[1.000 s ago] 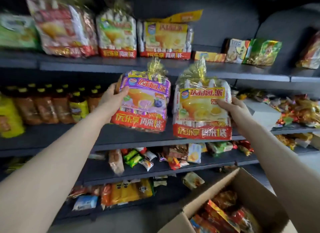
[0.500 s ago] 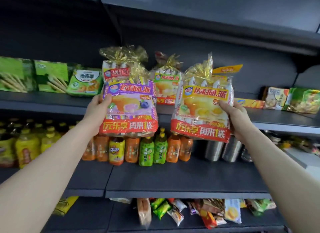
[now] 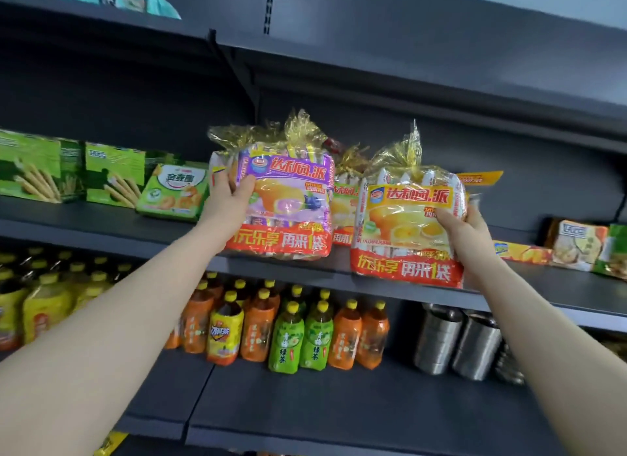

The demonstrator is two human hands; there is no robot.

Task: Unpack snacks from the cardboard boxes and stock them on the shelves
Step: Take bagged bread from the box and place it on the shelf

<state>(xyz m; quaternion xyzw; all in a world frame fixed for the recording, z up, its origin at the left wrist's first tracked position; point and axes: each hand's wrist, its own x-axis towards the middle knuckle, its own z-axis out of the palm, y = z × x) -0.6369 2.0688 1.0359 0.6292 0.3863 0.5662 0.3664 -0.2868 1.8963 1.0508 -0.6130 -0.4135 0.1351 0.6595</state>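
Observation:
My left hand (image 3: 229, 201) grips the left side of a purple snack pie bag (image 3: 288, 211) with a gold-tied top, held at the front edge of the dark upper shelf (image 3: 176, 238). My right hand (image 3: 464, 228) grips the right side of a yellow snack pie bag (image 3: 403, 231) of the same kind, its bottom at the shelf's front lip. Between and behind the two bags stands another yellow pie bag (image 3: 344, 204), partly hidden. The cardboard box is out of view.
Green snack boxes (image 3: 112, 174) sit on the same shelf to the left, small packets (image 3: 576, 245) to the right. Below stand rows of tea bottles (image 3: 298, 333) and steel cups (image 3: 454, 343). A higher shelf (image 3: 373, 65) overhangs above.
Both hands have raised the two bags from in front of the lower shelves up to the upper shelf. The view has tilted upward, and the cardboard box has dropped out of sight.

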